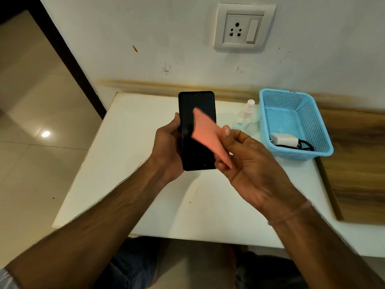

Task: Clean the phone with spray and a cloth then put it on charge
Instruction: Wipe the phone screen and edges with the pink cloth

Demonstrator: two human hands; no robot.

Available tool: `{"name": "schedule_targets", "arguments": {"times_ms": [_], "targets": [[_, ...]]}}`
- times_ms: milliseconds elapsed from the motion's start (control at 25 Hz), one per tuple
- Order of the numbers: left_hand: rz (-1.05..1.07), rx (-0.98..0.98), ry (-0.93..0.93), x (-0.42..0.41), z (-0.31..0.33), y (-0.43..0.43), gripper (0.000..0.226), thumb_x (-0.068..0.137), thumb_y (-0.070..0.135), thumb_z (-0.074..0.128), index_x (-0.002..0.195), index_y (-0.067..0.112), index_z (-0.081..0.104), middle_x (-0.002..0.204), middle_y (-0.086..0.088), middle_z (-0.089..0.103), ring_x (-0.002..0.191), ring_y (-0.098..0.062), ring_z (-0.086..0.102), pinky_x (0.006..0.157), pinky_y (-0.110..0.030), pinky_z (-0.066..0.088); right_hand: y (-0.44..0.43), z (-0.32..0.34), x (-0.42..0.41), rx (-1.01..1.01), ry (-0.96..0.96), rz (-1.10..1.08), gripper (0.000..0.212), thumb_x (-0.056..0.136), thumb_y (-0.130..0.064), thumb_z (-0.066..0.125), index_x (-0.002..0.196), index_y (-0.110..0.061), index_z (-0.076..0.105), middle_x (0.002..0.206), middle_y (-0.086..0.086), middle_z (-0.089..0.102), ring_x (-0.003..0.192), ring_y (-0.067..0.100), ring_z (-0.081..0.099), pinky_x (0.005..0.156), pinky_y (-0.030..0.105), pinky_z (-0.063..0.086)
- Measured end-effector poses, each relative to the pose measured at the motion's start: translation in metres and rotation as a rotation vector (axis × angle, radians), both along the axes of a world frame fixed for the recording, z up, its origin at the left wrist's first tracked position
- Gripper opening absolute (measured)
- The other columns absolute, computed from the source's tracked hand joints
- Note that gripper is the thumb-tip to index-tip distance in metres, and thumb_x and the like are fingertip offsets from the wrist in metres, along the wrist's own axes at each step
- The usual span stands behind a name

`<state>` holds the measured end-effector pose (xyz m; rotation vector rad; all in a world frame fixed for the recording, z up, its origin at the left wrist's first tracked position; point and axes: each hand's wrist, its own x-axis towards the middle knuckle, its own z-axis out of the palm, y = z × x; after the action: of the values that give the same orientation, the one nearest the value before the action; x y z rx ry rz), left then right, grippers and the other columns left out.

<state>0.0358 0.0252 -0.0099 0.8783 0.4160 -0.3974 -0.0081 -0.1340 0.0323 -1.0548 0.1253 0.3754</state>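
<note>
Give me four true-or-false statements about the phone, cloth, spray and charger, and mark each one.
1. The left hand holds the phone. True.
2. The right hand holds the spray. False: it pinches the cloth; the spray stands on the table beside the basket.
3. The charger lies in the basket. True.
4. The charger is plugged into the socket. False: nothing is plugged into the socket.
</note>
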Motion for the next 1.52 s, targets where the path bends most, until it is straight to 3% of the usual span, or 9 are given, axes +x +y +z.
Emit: {"name": "schedule_targets", "arguments": {"times_ms": [120, 200, 400, 600, 800, 1040, 1200, 1320, 1520], "targets": [[-0.007, -0.050, -0.007, -0.001, -0.003, 0.004, 0.056, 0.101, 0.054, 0.039, 0.122, 0.013, 0.071, 0.116, -0.013, 0.074, 0.095, -0.030, 0.075, 0.071, -0.039, 0.061, -0.009, 0.002, 0.003, 0.329, 0.103, 0.122, 0.041, 0.084, -0.012, 0.059, 0.124, -0.004, 0.058, 0.110, 0.012, 0.063, 0.087, 0.022, 0.065, 0.081, 0.035, 0.053], [0.012, -0.054, -0.015, 0.000, -0.006, 0.004, 0.054, 0.101, 0.054, 0.041, 0.116, 0.015, 0.076, 0.115, -0.011, 0.075, 0.097, -0.030, 0.075, 0.073, -0.041, 0.062, -0.011, 0.003, 0.005, 0.463, 0.125, 0.164, 0.061, 0.072, 0.002, 0.051, 0.133, -0.001, 0.050, 0.119, 0.014, 0.060, 0.098, 0.025, 0.063, 0.091, 0.039, 0.050], [0.027, -0.009, -0.009, 0.003, -0.011, 0.003, 0.056, 0.100, 0.057, 0.042, 0.103, 0.017, 0.081, 0.113, -0.012, 0.075, 0.097, -0.030, 0.075, 0.077, -0.040, 0.061, -0.003, -0.003, 0.007, 0.352, 0.188, 0.042, 0.012, 0.090, -0.012, 0.059, 0.100, -0.008, 0.064, 0.092, 0.006, 0.068, 0.080, 0.017, 0.068, 0.077, 0.032, 0.056], [0.021, -0.016, -0.009, 0.004, -0.013, 0.002, 0.055, 0.099, 0.058, 0.041, 0.107, 0.020, 0.080, 0.113, -0.011, 0.076, 0.098, -0.031, 0.074, 0.076, -0.044, 0.062, -0.004, -0.006, 0.008, 0.146, 0.197, -0.049, 0.009, 0.091, -0.024, 0.063, 0.088, -0.016, 0.065, 0.080, 0.003, 0.069, 0.060, 0.010, 0.063, 0.062, 0.026, 0.055], [0.020, 0.008, -0.011, 0.002, -0.011, 0.001, 0.055, 0.099, 0.059, 0.042, 0.126, 0.020, 0.070, 0.127, -0.013, 0.070, 0.119, -0.036, 0.065, 0.100, -0.050, 0.051, -0.003, -0.005, 0.005, -0.006, 0.154, -0.118, 0.022, 0.090, -0.024, 0.066, 0.069, -0.021, 0.072, 0.066, 0.001, 0.063, 0.052, 0.009, 0.055, 0.054, 0.025, 0.052], [0.017, -0.025, -0.033, 0.002, -0.012, 0.000, 0.053, 0.099, 0.057, 0.042, 0.125, 0.019, 0.070, 0.130, -0.013, 0.068, 0.115, -0.035, 0.066, 0.102, -0.050, 0.049, -0.002, -0.005, 0.005, -0.065, 0.127, -0.171, 0.011, 0.085, -0.023, 0.069, 0.077, -0.019, 0.064, 0.056, -0.003, 0.053, 0.046, 0.007, 0.045, 0.050, 0.022, 0.046], [0.010, -0.066, -0.038, 0.002, -0.013, 0.001, 0.054, 0.099, 0.057, 0.042, 0.123, 0.018, 0.071, 0.128, -0.014, 0.069, 0.109, -0.034, 0.069, 0.092, -0.049, 0.056, -0.006, -0.007, 0.005, -0.072, 0.044, -0.145, 0.005, 0.088, -0.017, 0.064, 0.085, -0.018, 0.068, 0.075, 0.002, 0.065, 0.054, 0.011, 0.054, 0.057, 0.026, 0.050], [-0.006, -0.101, -0.044, 0.002, -0.013, 0.001, 0.055, 0.100, 0.056, 0.041, 0.126, 0.017, 0.071, 0.129, -0.013, 0.069, 0.110, -0.033, 0.069, 0.088, -0.049, 0.059, -0.008, -0.014, 0.008, -0.356, -0.172, -0.132, 0.023, 0.085, -0.012, 0.069, 0.106, -0.014, 0.061, 0.099, 0.003, 0.065, 0.069, 0.018, 0.063, 0.063, 0.032, 0.054], [-0.012, -0.163, -0.035, 0.004, -0.017, 0.003, 0.053, 0.101, 0.054, 0.042, 0.125, 0.017, 0.071, 0.129, -0.011, 0.069, 0.116, -0.032, 0.068, 0.102, -0.051, 0.051, -0.007, -0.031, 0.008, -1.284, -0.776, -0.263, 0.031, 0.080, -0.028, 0.076, 0.102, -0.016, 0.059, 0.118, 0.000, 0.052, 0.103, 0.021, 0.054, 0.082, 0.030, 0.050]]}}
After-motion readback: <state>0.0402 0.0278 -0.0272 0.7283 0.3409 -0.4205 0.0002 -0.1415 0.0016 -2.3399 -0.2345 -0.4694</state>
